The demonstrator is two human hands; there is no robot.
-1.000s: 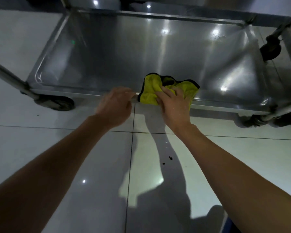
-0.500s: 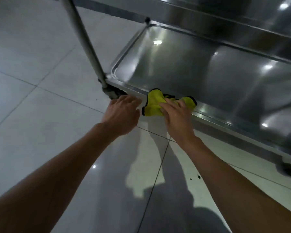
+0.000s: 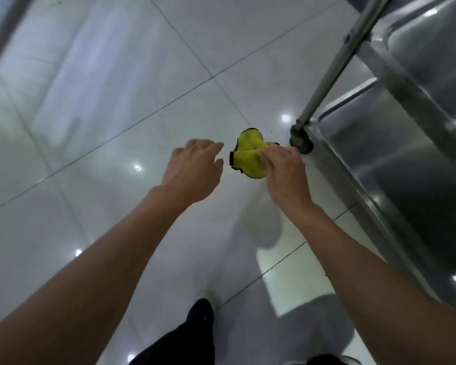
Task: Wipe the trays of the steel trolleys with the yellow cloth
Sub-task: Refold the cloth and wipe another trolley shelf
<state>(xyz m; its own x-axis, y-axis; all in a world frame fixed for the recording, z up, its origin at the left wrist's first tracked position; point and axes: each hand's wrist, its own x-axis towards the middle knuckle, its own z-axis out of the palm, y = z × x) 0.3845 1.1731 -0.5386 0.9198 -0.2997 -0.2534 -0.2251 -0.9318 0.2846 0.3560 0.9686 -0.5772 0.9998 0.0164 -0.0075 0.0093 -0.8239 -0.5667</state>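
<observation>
nearest the camera, at the bottom edge, a dark trouser leg [image 3: 179,335] and a dark shoe [image 3: 201,310] stand on the glossy white floor tiles [image 3: 95,106], with a shadow spread across the tiles beside them. both bare forearms reach forward from the lower corners.

the left hand [image 3: 192,171] hangs in the air over the floor, palm down, fingers loosely spread and only slightly bent, holding nothing; its fingertips are just beside the cloth but apart from it.

the right hand [image 3: 284,172] grips the yellow cloth [image 3: 248,154], thumb and fingers curled round its bunched right side. the cloth, yellow with a dark edging, is crumpled into a lump and held clear of the trolley, over the floor, just left of the trolley's corner.

to the right, the steel trolley [image 3: 406,159] fills the edge of the view. its lower tray [image 3: 374,143] has a raised rim running diagonally toward the lower right. at the near corner an upright steel post [image 3: 334,64] rises slantwise to the top of the frame, and a castor [image 3: 300,143] sits under that corner, near the right hand's knuckles. an upper tray [image 3: 429,35] shows at the top right, blurred.

farther off, grout lines cross the tiles and ceiling lights reflect as bright spots.
</observation>
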